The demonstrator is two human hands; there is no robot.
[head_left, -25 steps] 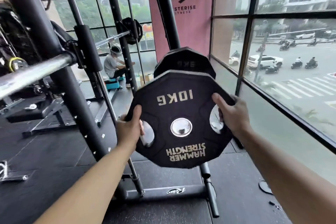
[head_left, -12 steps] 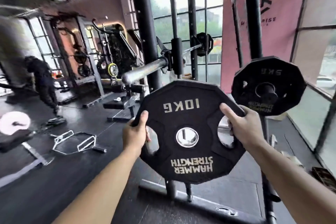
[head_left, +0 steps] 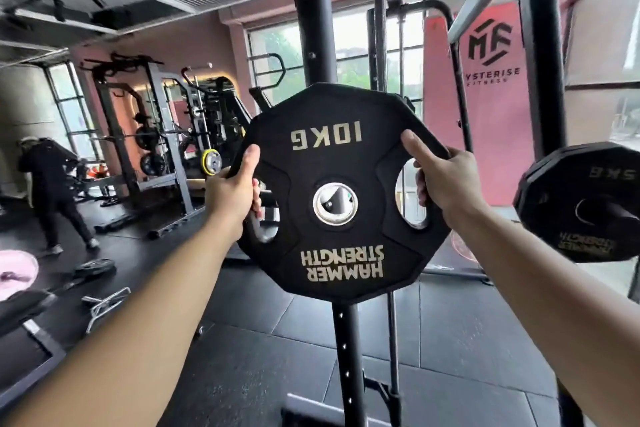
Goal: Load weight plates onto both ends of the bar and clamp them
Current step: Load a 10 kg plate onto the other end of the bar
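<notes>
I hold a black 10 kg weight plate [head_left: 332, 163] upright at chest height, its lettering upside down and its steel-ringed centre hole facing me. My left hand [head_left: 230, 196] grips its left edge through a cut-out. My right hand [head_left: 446, 180] grips the right edge the same way. The plate hides the bar's end; through the centre hole only a dark and silver shape shows. A black 5 kg plate [head_left: 581, 201] sits on a storage peg at the right.
A black rack upright [head_left: 313, 10] stands directly behind the plate, a second post [head_left: 543, 80] at the right. A person in black [head_left: 48, 184] stands at far left. A loose plate [head_left: 95, 267] and a metal handle [head_left: 104, 305] lie on the floor.
My view has swung left and up, away from the window. The plate has risen and now covers the bar's end, which showed to its upper left half a second ago. Both grips are unchanged.
</notes>
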